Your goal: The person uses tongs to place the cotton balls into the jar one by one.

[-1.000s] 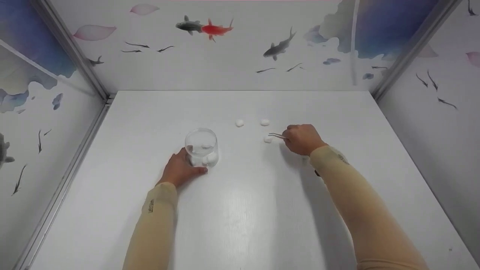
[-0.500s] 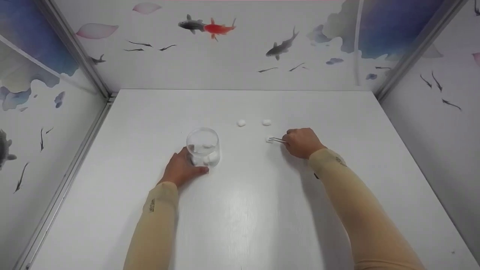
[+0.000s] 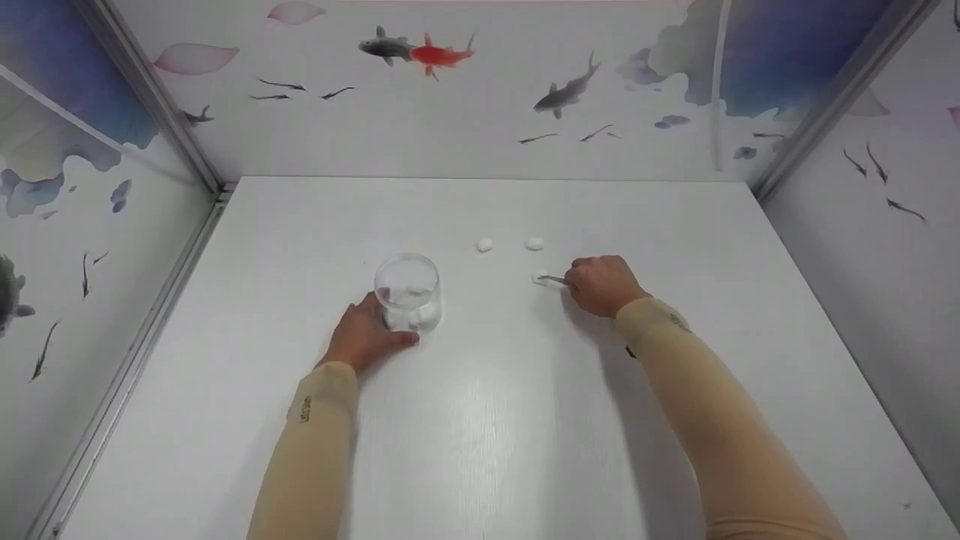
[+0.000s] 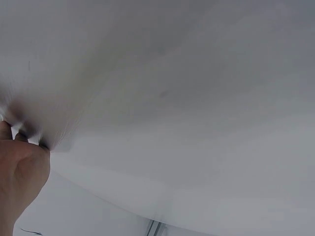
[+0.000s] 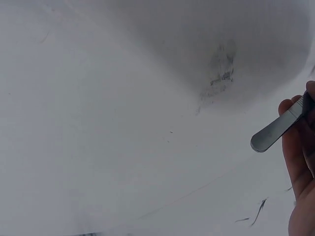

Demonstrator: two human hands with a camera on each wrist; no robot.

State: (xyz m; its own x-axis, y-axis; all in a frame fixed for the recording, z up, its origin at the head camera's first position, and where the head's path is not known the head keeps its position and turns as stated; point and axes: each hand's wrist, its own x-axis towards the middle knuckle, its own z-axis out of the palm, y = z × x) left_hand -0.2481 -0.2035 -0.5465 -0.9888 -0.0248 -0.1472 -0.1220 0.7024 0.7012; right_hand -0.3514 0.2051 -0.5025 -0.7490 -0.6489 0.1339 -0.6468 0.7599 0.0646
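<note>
My left hand [image 3: 364, 337] grips the lower side of a clear round cup [image 3: 407, 281], thumb at its near side. Several white balls, like cotton balls, lie at the bottom of the cup. In my right hand [image 3: 606, 286] I pinch a pair of metal tweezers [image 3: 556, 280], whose tips are on a white cotton ball [image 3: 538, 277]. The rounded end of the tweezers [image 5: 272, 136] sticks out behind my fingers in the right wrist view. The left wrist view shows my left hand [image 4: 22, 172] at its edge, with the cup out of sight.
Two more white cotton balls, one left [image 3: 484, 245] and one right [image 3: 535, 244], lie farther back on the white table [image 3: 480, 420]. White panels [image 3: 465, 135] printed with fish and petals enclose the table at the back and both sides.
The tweezers have come down from just above the nearest cotton ball onto it, and their tips have drawn together. My left hand and the cup stay in place.
</note>
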